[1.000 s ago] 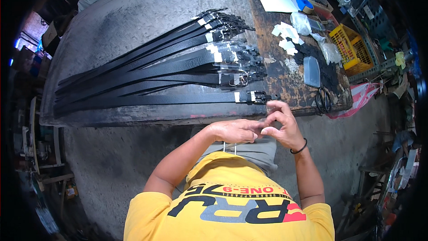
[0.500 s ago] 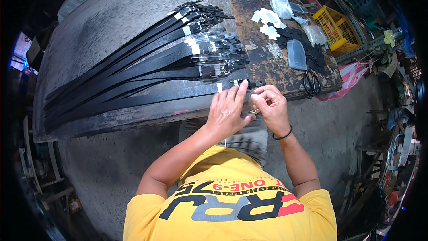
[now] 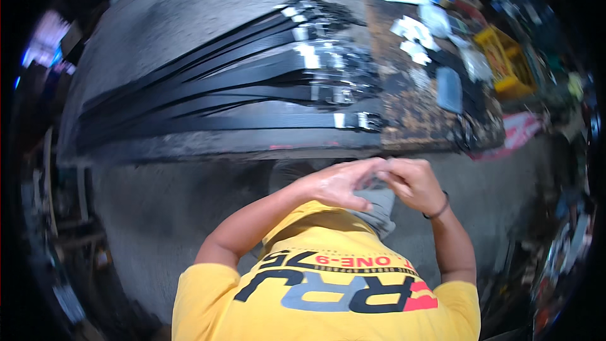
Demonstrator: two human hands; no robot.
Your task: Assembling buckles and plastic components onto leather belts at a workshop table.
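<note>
We see the left hand (image 3: pixel 344 184) with its fingers stretched toward the right and its thumb held apart, so it is half open. The right hand (image 3: pixel 414 183) has its fingers bent in toward the thumb, and its fingertips meet those of the left hand. The picture is blurred there, and we cannot tell if something is pinched between them.

Both hands are in front of the near edge of a wide table (image 3: pixel 189 16), whose top is grey and stained. The nearest black belt (image 3: pixel 252 122) lies flat on it, just beyond the left hand, along that edge; the other belts (image 3: pixel 252 79) are spread like a fan farther beyond.

Ahead of the right hand and to its right, the surface becomes dark worn wood (image 3: pixel 410 113). It carries white paper pieces (image 3: pixel 413 36) and a bluish box (image 3: pixel 449 89). Farther to the right of this hand are a yellow crate (image 3: pixel 505 62) and a pink and white bag (image 3: pixel 519 134). Below the hands we see a grey concrete floor (image 3: pixel 164 233).
</note>
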